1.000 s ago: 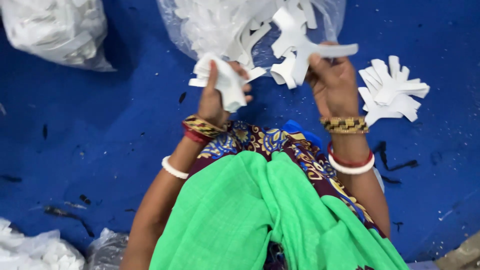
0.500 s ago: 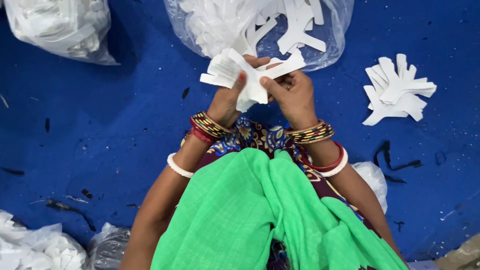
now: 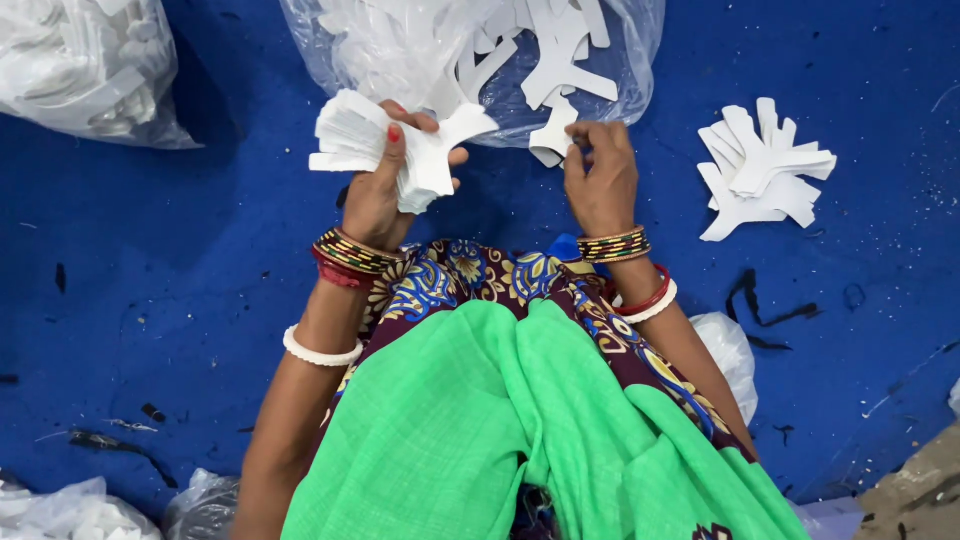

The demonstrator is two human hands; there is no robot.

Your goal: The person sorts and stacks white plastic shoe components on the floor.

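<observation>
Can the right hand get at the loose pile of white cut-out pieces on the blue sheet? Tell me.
Probably yes. The right hand touches a white piece at the clear bag's mouth, and only bare blue sheet lies between it and the pile of white cut-out pieces to its right.

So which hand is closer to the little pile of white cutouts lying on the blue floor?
The right hand. It sits just beside the pile of white cutouts, while the left hand is farther off, holding a stack of cutouts.
</observation>
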